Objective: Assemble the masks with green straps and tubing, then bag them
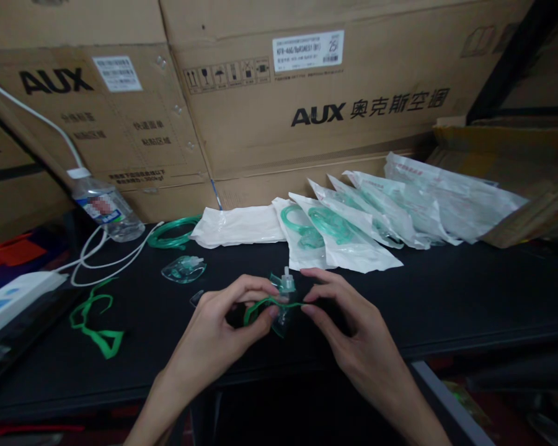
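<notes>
Between my two hands a green elastic strap [286, 304] is held near the table's front edge. My left hand [244, 310] pinches it between thumb and fingers, with a loop of it hanging inside the palm. At the strap's right end, my right hand [337, 310] is closed on it with thumb and index finger. Just behind the strap is a clear green nebulizer-type piece [287, 282] with a pale connector on top, partly hidden by my left fingers. A clear mask [185, 269] lies on the black table to the left. Farther left rests a tangled green strap [97, 328].
Coiled green tubing [174, 233] and a plastic bottle [106, 207] stand at back left, by white cables and a power strip [16, 303]. White packets [344, 235] line the back, before large cardboard boxes [353, 80]. An open carton [534, 186] sits at right.
</notes>
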Tool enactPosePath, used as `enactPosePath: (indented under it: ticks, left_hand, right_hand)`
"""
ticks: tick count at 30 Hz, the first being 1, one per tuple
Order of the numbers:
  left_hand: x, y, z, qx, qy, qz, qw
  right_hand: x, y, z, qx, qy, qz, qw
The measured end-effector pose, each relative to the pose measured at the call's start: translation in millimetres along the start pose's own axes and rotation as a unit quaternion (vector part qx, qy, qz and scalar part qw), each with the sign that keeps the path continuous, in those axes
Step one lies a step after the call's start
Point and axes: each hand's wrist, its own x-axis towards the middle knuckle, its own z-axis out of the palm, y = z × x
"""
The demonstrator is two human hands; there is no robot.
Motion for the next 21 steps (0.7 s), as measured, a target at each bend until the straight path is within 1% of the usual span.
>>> enactPosePath:
  ticks: [4,7,10,13,16,19,21]
  left_hand:
    - [-3.8,-2.3,-2.0,0.001,-0.001,0.026,1.0]
    - [-5.7,-3.1,-1.7,-0.002,-0.004,0.041,0.999]
    - [-5.6,-3.6,0.9,-0.019,-0.003,0.041,0.999]
    - [-5.0,-5.5,0.5,-0.032,0.003,0.006,0.999]
    - [-9.4,-9.5,-10.2,0.003,0.03,-0.014,0.999]
    - [-21.6,-15.0,-30.0,0.091,0.063,0.01,0.994]
    - [-31.3,-18.2,-42.0,0.139,0.088,0.04,0.986]
  right_hand:
    - [2.2,-3.5,2.9,0.104,0.009,0.071,0.992]
    - [4.9,-8.0,6.4,0.146,-0.028,0.119,0.982]
    - [10.2,-13.5,13.5,0.192,-0.079,0.127,0.97]
    - [18.1,-16.0,18.4,0.236,-0.084,0.117,0.961]
    - [25.9,-11.6,12.7,0.236,-0.061,0.103,0.964]
    - [30.1,-3.4,-3.1,0.184,-0.027,0.098,0.978]
    - [30.8,-0.1,-14.6,0.134,-0.021,0.093,0.986]
